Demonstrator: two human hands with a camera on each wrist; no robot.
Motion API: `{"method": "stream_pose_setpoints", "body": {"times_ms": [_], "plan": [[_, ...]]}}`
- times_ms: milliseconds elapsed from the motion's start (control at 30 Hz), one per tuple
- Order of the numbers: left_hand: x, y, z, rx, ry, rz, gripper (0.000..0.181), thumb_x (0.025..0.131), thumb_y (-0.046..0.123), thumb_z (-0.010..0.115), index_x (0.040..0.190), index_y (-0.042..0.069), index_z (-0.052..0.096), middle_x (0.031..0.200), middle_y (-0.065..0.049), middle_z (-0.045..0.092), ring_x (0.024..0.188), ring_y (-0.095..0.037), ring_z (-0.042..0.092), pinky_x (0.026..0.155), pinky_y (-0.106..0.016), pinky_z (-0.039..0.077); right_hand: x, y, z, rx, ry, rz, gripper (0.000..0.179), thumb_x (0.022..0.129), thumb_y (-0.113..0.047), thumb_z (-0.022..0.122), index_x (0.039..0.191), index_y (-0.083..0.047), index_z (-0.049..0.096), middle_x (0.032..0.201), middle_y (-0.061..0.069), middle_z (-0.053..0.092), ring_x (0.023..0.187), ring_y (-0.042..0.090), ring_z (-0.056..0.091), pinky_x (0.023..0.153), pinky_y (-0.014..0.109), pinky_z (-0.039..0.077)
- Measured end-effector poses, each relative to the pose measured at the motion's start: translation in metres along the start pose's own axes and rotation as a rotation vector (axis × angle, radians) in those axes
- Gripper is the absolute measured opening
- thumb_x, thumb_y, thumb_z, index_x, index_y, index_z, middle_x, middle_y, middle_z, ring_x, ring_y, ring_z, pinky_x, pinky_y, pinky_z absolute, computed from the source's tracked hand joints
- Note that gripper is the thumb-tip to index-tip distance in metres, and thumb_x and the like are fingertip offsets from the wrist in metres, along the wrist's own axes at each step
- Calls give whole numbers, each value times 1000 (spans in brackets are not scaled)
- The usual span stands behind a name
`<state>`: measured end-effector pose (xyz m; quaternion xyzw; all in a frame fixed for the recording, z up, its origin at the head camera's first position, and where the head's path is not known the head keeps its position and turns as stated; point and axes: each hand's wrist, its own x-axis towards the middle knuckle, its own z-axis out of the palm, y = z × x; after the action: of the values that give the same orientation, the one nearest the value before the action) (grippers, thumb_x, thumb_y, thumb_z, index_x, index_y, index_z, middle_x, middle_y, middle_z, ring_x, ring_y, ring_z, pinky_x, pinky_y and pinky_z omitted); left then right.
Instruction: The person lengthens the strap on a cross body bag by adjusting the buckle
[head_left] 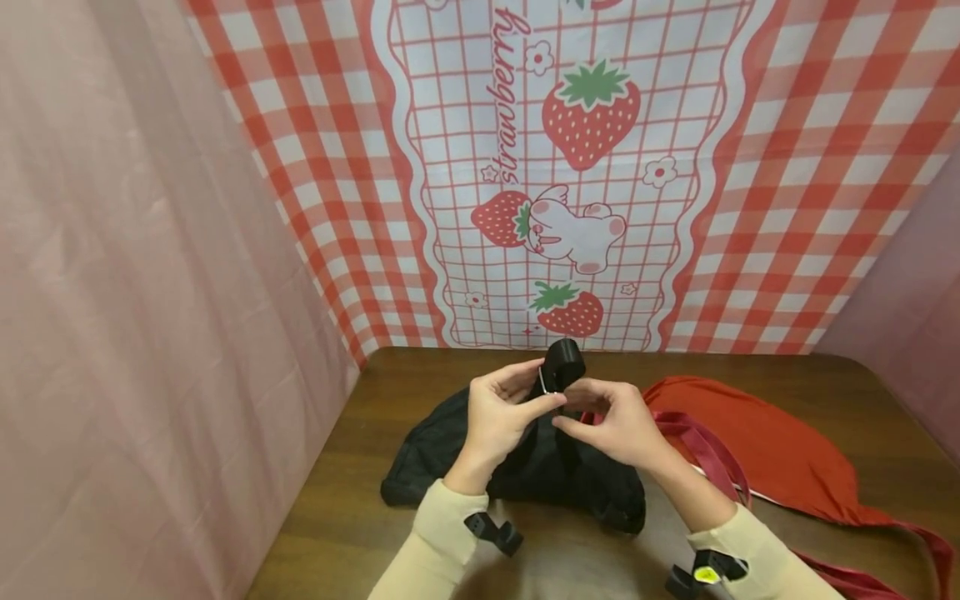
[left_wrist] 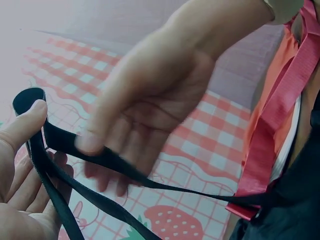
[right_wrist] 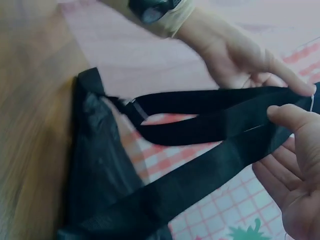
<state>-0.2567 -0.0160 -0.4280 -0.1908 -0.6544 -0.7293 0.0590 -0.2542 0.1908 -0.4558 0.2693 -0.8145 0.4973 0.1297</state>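
A black bag (head_left: 431,450) lies on the table, its black webbing strap (head_left: 566,360) raised and looped above it. My left hand (head_left: 495,417) pinches the strap beside a thin metal slider (head_left: 543,382), of which only part shows. Close by on the right, my right hand (head_left: 618,421) holds the strap between thumb and fingers. In the right wrist view, strap lengths run from the bag (right_wrist: 97,145) to both hands, and a second metal fitting (right_wrist: 137,107) sits near the bag's end. The left wrist view shows the strap loop (left_wrist: 29,97) standing above the left thumb.
A red bag (head_left: 772,442) with a dark red strap (head_left: 708,454) lies to the right, close against the black bag. The wooden table (head_left: 330,500) meets a strawberry-print checked cloth (head_left: 592,250) at the back. A pink curtain (head_left: 150,292) hangs on the left.
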Motion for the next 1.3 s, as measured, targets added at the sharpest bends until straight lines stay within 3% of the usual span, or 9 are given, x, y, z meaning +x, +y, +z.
{"method": "stream_pose_setpoints", "body": {"times_ms": [167, 300, 467, 733, 867, 1067, 1300], "plan": [[-1, -1, 1, -2, 17, -2, 44, 85, 3, 89, 128, 3, 77, 123, -20, 78, 111, -17, 78, 103, -31, 61, -7, 2, 1, -50, -8, 23, 41, 85, -15, 92, 123, -13, 76, 114, 5, 81, 98, 16, 80, 85, 24, 64], [-1, -3, 4, -17, 4, 4, 44, 86, 2, 88, 128, 2, 77, 124, -20, 78, 110, -13, 78, 103, -31, 61, -4, -5, 3, -29, 75, -25, 40, 86, -12, 91, 123, -15, 75, 113, 4, 81, 100, 12, 79, 89, 23, 64], [3, -1, 5, -20, 4, 27, 44, 86, 0, 87, 129, 2, 76, 124, -23, 77, 110, -10, 77, 103, -31, 61, 1, -13, 4, -51, 146, -63, 39, 84, -8, 91, 119, -15, 77, 108, 3, 83, 96, 9, 80, 85, 20, 64], [5, 3, 3, -24, 33, 31, 45, 85, -1, 88, 129, 2, 76, 123, -23, 77, 110, -15, 78, 101, -32, 61, -6, -6, 3, -122, 111, -56, 43, 82, -4, 90, 122, -9, 76, 111, 7, 82, 94, 22, 81, 83, 26, 66], [1, 2, 5, -24, 24, 21, 45, 85, 0, 88, 129, 1, 76, 123, -23, 77, 110, -14, 77, 102, -31, 61, -9, -6, 5, -76, 127, -52, 44, 82, -7, 92, 123, -11, 75, 113, 6, 82, 96, 19, 81, 86, 25, 65], [0, 3, 9, -16, -9, 39, 46, 86, 2, 88, 130, 1, 75, 124, -25, 76, 110, -10, 77, 102, -32, 61, -5, -8, 8, 35, 192, -81, 36, 83, -4, 91, 116, -13, 78, 105, 8, 82, 96, 4, 78, 87, 18, 62], [5, 7, 8, 9, -2, 57, 45, 86, 2, 88, 129, 2, 76, 124, -22, 77, 111, -14, 77, 102, -31, 61, -8, -5, -2, 2, 133, -38, 36, 83, -5, 91, 115, -13, 77, 106, 7, 81, 87, 11, 79, 80, 22, 65]]}}
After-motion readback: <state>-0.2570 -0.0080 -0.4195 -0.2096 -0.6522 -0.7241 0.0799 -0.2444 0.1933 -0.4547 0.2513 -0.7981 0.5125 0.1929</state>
